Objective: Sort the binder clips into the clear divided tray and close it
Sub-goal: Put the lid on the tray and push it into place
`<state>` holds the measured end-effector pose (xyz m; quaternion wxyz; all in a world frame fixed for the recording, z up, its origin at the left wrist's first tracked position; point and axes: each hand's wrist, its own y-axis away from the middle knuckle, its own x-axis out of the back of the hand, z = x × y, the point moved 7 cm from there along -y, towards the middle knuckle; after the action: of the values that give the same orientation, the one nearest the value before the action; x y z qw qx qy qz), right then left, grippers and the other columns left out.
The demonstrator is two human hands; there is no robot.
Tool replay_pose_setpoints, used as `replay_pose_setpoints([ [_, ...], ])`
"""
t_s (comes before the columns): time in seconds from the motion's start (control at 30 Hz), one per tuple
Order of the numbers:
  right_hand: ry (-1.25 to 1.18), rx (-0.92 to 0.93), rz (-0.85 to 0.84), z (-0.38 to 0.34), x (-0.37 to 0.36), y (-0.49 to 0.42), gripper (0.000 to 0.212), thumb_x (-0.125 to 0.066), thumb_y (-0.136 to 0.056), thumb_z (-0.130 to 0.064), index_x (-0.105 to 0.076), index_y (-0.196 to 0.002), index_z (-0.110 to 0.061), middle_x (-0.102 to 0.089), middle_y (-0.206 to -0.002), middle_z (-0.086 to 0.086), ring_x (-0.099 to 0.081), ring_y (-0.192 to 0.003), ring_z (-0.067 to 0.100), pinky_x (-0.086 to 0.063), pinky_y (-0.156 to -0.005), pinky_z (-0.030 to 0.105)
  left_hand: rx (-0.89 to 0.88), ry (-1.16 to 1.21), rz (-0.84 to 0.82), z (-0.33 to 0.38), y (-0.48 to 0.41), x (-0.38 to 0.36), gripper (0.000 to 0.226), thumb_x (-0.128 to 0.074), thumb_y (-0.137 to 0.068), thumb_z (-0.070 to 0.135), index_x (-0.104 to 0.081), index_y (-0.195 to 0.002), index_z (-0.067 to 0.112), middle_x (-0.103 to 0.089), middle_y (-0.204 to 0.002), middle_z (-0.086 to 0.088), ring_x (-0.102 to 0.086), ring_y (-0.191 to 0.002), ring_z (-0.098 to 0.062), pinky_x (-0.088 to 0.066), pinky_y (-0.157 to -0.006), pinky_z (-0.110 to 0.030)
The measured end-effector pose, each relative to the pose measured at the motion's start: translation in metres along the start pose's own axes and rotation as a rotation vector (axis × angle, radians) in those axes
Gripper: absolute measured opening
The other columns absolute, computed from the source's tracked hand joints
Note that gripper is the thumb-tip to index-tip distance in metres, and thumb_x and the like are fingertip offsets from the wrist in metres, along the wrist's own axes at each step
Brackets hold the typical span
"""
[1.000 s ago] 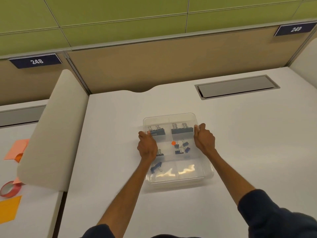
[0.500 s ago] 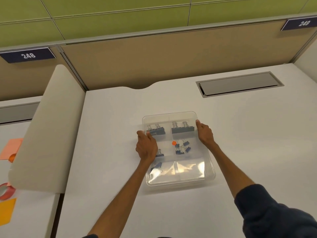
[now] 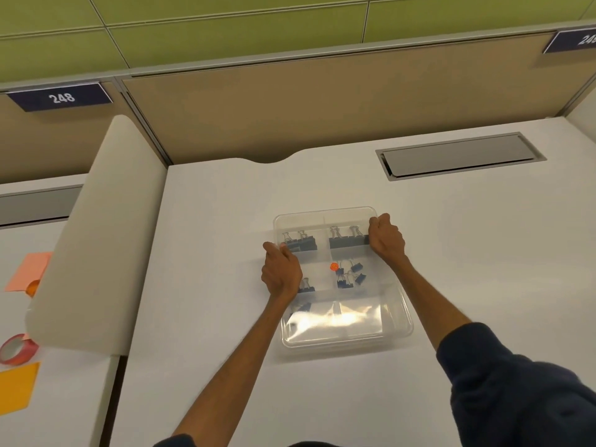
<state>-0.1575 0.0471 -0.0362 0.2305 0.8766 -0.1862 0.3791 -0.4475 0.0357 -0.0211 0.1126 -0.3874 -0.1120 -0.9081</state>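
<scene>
Fingers are curled on both hands: left hand (image 3: 281, 272) grips the left edge of the clear divided tray (image 3: 401, 321), right hand (image 3: 387, 240) grips its upper right corner. It sits mid-frame on the white desk (image 3: 219, 227), blue binder clips (image 3: 348, 242) in its compartments.

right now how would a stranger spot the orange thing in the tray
On the white desk sits a clear divided tray. In its right column, small blue binder clips cluster. The orange piece lies at their upper left, the only non-blue item inside.

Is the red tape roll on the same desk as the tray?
No, the red tape roll lies on the next desk, beyond the white divider from the clear tray.
</scene>
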Motion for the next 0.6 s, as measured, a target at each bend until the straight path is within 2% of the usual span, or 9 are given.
replay_pose_setpoints([
  [0.1,0.071,0.009,0.075,0.000,0.000,0.000,0.057,-0.022,-0.101,-0.048,-0.052,-0.111,-0.001,-0.062,-0.110,0.022,-0.058,-0.099,0.038,-0.043,-0.085,0.042,0.039,-0.025,-0.023,-0.001,-0.004,-0.001,0.021,-0.032,-0.103,0.027,-0.037,-0.111,0.008,-0.065,-0.105,-0.012,-0.064,-0.086,-0.031,-0.048,-0.072,-0.036],
  [0.2,0.061,0.038,0.083,0.003,0.001,-0.004,0.066,-0.021,-0.099,-0.056,-0.058,-0.103,-0.001,-0.065,-0.105,0.019,-0.061,-0.095,0.035,-0.047,-0.085,0.044,0.072,-0.057,-0.082,0.007,-0.017,-0.002,0.031,-0.029,-0.101,0.027,-0.031,-0.123,0.006,-0.064,-0.107,-0.014,-0.062,-0.091,-0.033,-0.043,-0.075,-0.036],
  [0.33,0.051,0.066,0.080,0.001,0.003,-0.003,0.064,-0.024,-0.099,-0.057,-0.059,-0.097,-0.003,-0.066,-0.099,0.017,-0.061,-0.087,0.031,-0.050,-0.081,0.043,0.096,-0.041,-0.084,0.034,-0.047,-0.001,0.041,-0.033,-0.099,0.028,-0.028,-0.130,0.002,-0.054,-0.122,-0.016,-0.058,-0.104,-0.036,-0.043,-0.084,-0.041],
  [0.4,0.057,0.074,0.088,0.001,0.004,-0.002,0.064,-0.024,-0.099,-0.057,-0.059,-0.095,-0.003,-0.066,-0.096,0.016,-0.061,-0.085,0.030,-0.050,-0.079,0.042,0.109,-0.014,-0.082,0.039,-0.056,-0.005,0.045,-0.033,-0.100,0.035,-0.033,-0.129,0.001,-0.054,-0.127,-0.018,-0.058,-0.108,-0.037,-0.044,-0.088,-0.043],
  [0.5,0.063,0.078,0.092,0.000,0.004,-0.003,0.063,-0.025,-0.099,-0.058,-0.058,-0.090,-0.005,-0.066,-0.092,0.015,-0.061,-0.081,0.028,-0.050,-0.077,0.041,0.088,0.022,-0.074,0.035,-0.061,-0.009,0.050,-0.031,-0.101,0.044,-0.040,-0.125,0.002,-0.058,-0.127,-0.019,-0.058,-0.111,-0.037,-0.045,-0.093,-0.044],
  [0.6,0.069,0.069,0.096,0.001,0.004,-0.004,0.060,-0.026,-0.098,-0.058,-0.055,-0.084,-0.008,-0.064,-0.087,0.012,-0.060,-0.078,0.027,-0.049,-0.073,0.039,0.079,0.048,-0.062,0.029,-0.064,-0.012,0.052,-0.034,-0.100,0.048,-0.038,-0.122,0.001,-0.060,-0.123,-0.022,-0.059,-0.109,-0.040,-0.045,-0.092,-0.044],
])
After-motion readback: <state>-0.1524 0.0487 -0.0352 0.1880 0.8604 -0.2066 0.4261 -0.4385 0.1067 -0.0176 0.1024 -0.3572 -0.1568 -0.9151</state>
